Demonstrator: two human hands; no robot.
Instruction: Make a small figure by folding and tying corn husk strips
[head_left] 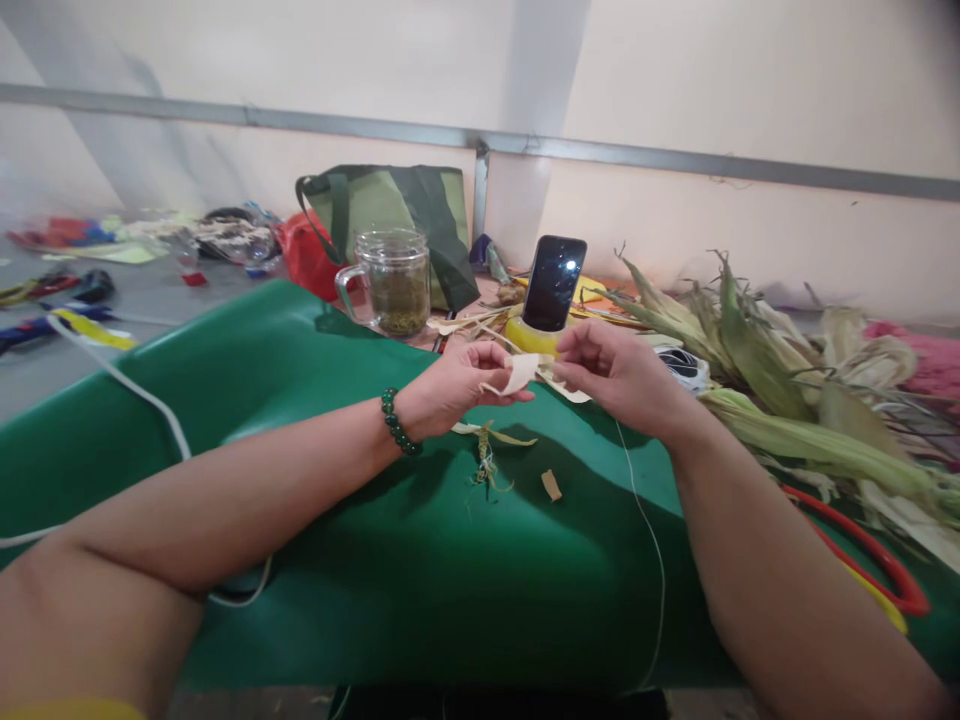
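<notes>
My left hand (469,385), with a green bead bracelet (400,421) at its wrist, pinches a pale strip of corn husk (523,372) between thumb and fingers. From the other side my right hand (611,375) closes its thumb and fingertips on the far end of the same strip. Both hands hover over the green mat (420,580). On the mat below lies a small braided husk piece (486,455) with loose ends. Beside it is a short tan scrap (551,486). A thin white thread (651,530) runs down the mat under my right arm.
A glass mug (397,290) of greenish liquid stands behind my left hand. A phone (553,283) leans in a yellow holder (525,335). Corn husks (757,340) pile up at the right, near red-handled scissors (885,565). A green bag (390,210) sits at the back.
</notes>
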